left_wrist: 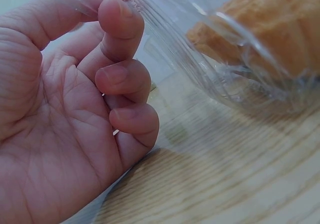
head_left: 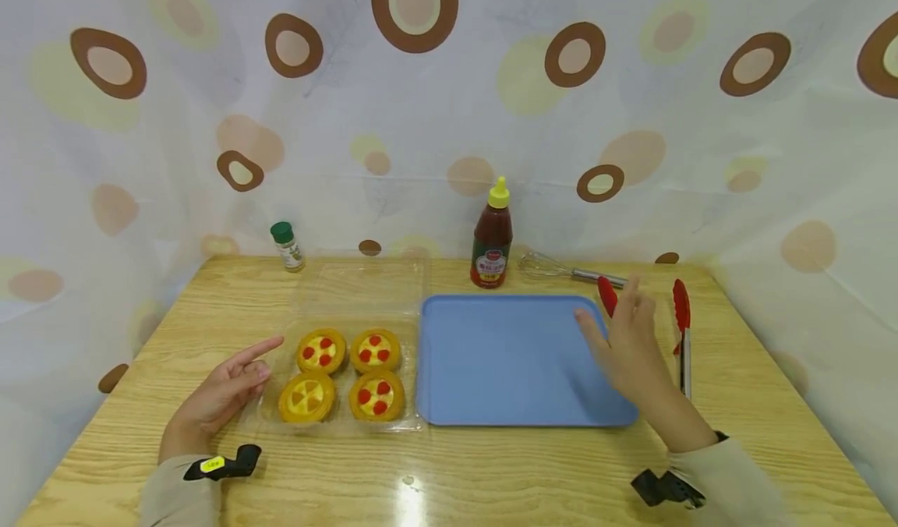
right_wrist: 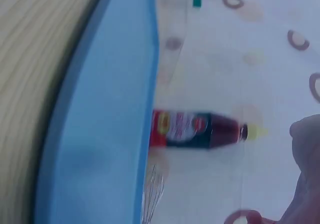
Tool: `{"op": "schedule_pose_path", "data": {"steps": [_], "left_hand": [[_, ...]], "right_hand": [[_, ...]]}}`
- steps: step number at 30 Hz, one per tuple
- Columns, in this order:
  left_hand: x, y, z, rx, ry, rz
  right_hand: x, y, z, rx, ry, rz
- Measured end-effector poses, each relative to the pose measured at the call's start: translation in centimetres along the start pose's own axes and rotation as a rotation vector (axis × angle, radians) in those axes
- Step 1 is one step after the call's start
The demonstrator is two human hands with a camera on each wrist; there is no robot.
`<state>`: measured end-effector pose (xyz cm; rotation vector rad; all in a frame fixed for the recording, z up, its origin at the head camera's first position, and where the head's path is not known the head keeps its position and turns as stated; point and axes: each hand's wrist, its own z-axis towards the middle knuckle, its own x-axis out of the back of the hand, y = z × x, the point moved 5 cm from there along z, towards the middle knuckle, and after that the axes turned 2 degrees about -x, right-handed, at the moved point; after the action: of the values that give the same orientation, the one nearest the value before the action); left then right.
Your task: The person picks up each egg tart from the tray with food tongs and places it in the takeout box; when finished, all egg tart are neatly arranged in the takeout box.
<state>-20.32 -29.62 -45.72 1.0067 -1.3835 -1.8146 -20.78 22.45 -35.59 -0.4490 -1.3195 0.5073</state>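
My left hand (head_left: 228,390) is at the left edge of a clear plastic box (head_left: 414,426). Its thumb and a fingertip pinch the thin rim, while the index finger points forward in the head view. Inside sit three tarts with red pieces, one being the near right tart (head_left: 376,395), and a tart with yellow wedges (head_left: 306,397). Over the right edge of a blue tray (head_left: 505,359) hovers my right hand (head_left: 631,348), thumb and fingers spread, nothing held. Beside it are red-tipped tongs (head_left: 681,305), partly hidden by the hand.
Behind the tray stands a sauce bottle (head_left: 491,246) with a yellow cap. A whisk (head_left: 571,270) lies along the table's back edge. At the back left is a green-capped shaker (head_left: 287,246). Patterned cloth (head_left: 449,122) hangs around the wooden table.
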Motion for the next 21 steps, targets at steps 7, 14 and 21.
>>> {"op": "schedule_pose_path", "data": {"steps": [7,14,21], "left_hand": [[0.2,-0.2,0.0,-0.007,0.001,0.003],[0.2,-0.3,0.0,-0.015,-0.004,0.0],[0.1,-0.3,0.0,-0.029,0.001,0.009]], "right_hand": [[-4.0,-5.1,1.6,0.066,-0.116,0.249],[-9.5,-8.5,2.4,0.027,-0.375,0.571],[-14.0,-10.1,4.2,-0.11,-0.522,1.021]]}}
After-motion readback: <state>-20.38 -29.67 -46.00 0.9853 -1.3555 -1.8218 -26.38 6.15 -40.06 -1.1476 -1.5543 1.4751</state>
